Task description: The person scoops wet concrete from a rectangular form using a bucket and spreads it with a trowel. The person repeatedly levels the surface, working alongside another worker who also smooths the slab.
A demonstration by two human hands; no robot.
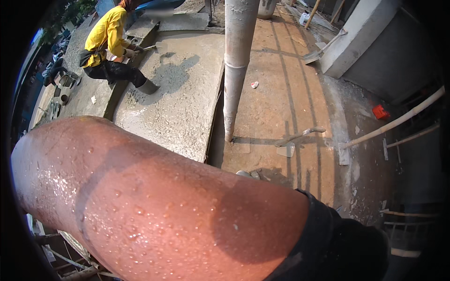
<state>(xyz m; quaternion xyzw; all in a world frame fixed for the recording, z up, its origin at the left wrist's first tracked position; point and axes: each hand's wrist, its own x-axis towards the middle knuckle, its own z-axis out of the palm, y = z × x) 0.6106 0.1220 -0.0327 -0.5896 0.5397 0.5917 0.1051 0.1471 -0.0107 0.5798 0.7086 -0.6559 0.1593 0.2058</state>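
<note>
A bare forearm or upper arm of mine, wet with drops, fills the lower half close to the camera. It runs from a dark sleeve at the lower right up to the left; which arm it is I cannot tell for sure. Neither my left hand nor my right hand shows. Beyond the arm lies a slab of wet concrete, with a darker, rougher patch on it. A co-worker in a yellow shirt bends over its left edge, one boot in the concrete, holding a trowel-like tool.
A grey pole stands upright beside the slab. On the brown ground to its right are a shovel and a small red container. Another shovel leans by a concrete column. Wooden poles slant at the right.
</note>
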